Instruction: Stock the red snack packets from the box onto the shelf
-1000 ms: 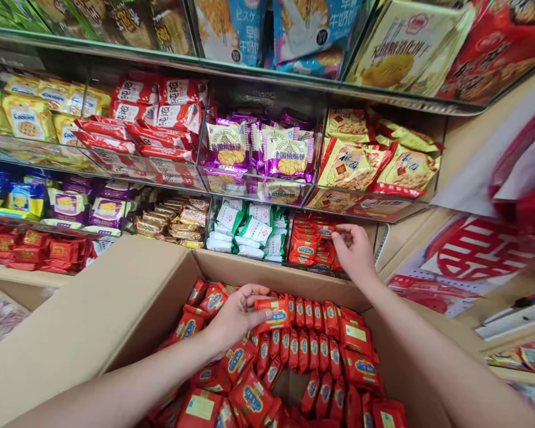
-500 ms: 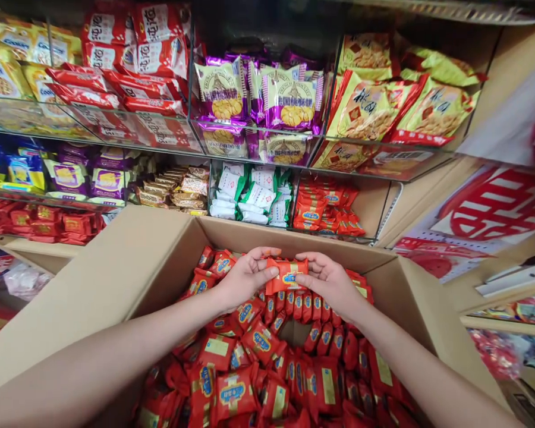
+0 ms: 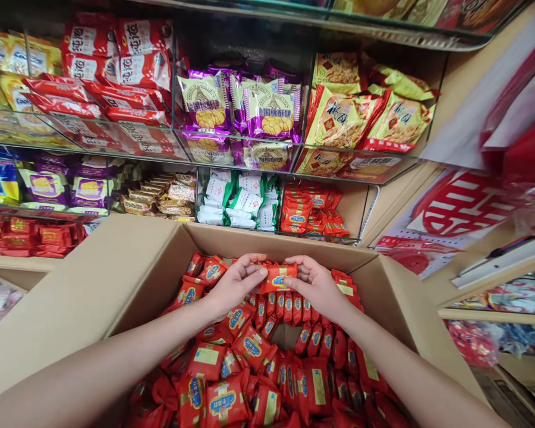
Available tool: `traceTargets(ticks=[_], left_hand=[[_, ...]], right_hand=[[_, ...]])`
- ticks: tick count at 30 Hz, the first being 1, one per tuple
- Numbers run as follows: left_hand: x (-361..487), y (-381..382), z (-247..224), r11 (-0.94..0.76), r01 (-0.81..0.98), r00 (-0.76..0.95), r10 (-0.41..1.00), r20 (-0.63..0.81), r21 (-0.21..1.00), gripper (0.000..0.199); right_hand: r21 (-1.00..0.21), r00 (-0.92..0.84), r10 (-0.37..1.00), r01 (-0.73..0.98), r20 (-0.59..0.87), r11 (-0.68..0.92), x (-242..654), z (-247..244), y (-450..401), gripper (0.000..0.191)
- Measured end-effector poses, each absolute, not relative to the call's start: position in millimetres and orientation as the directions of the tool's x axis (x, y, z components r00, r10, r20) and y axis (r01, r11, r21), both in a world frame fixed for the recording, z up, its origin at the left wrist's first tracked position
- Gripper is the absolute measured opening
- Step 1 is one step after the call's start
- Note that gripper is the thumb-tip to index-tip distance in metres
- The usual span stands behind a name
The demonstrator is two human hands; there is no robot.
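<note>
Over the far part of an open cardboard box (image 3: pixel 138 261), my left hand (image 3: pixel 238 284) and my right hand (image 3: pixel 317 286) hold one small red snack packet (image 3: pixel 279 277) between them. Its front, with a blue and gold label, faces me. The left thumb and fingers grip its left end; the right thumb and fingers grip its right end. Beneath the hands, many matching red packets (image 3: pixel 226 399) fill the box. Some stand on edge in rows (image 3: pixel 289 306), others lie loose. A small gap (image 3: pixel 287 336) among them shows the box's bottom.
Behind the box, glass-fronted shelves hold purple biscuit packs (image 3: pixel 270 110), yellow and red packs (image 3: pixel 345 116), green-and-white packets (image 3: pixel 245 199) and a compartment of similar red packets (image 3: pixel 310 211). At the right hangs a red-and-white decoration (image 3: pixel 459 202) beside a wooden shelf edge (image 3: pixel 494 315).
My view has shifted slightly, so the shelves and box appear further left and lower. Both hands keep the same hold on the packet.
</note>
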State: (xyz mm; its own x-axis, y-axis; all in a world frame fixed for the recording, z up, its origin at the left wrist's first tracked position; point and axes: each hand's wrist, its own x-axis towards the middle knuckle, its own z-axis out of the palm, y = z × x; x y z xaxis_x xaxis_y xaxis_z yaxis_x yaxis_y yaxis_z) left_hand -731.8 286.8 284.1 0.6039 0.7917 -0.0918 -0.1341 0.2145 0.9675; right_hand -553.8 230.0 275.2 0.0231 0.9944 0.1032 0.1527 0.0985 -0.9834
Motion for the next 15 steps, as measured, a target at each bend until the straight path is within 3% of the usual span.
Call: traceTargets(ticks=[3,5,8,11,15], left_hand=[[-733.7,289.1,282.1,0.217,-0.122,0.598,0.795,-0.103,0.968,0.04],[-734.7,290.8,279.7,0.215,-0.118,0.613,0.784,-0.099,0.969,0.041],[-734.9,291.8,276.4,0.216,-0.115,0.63,0.771,-0.097,0.97,0.04],[-733.9,290.5,275.2,0.229,-0.112,0.645,0.757,-0.104,0.967,0.043],[-733.9,288.9,274.2,0.241,-0.054,0.673,0.726,-0.143,0.969,0.043]], right_hand=[[-0.94,0.195,0.932,0.22,0.305,0.261,-537.9,283.2,238.9,0.036],[-0.861,0.378,0.795,0.389,0.474,0.328,-517.4,292.2,253.1,0.038],[-0.73,0.533,0.568,0.656,0.627,0.191,-479.5,307.0,285.9,0.039],[-0.692,0.577,0.555,0.722,0.6,-0.002,-448.9,316.8,323.8,0.039],[-0.688,0.572,0.651,0.718,0.499,-0.104,-433.4,316.1,363.4,0.038]])
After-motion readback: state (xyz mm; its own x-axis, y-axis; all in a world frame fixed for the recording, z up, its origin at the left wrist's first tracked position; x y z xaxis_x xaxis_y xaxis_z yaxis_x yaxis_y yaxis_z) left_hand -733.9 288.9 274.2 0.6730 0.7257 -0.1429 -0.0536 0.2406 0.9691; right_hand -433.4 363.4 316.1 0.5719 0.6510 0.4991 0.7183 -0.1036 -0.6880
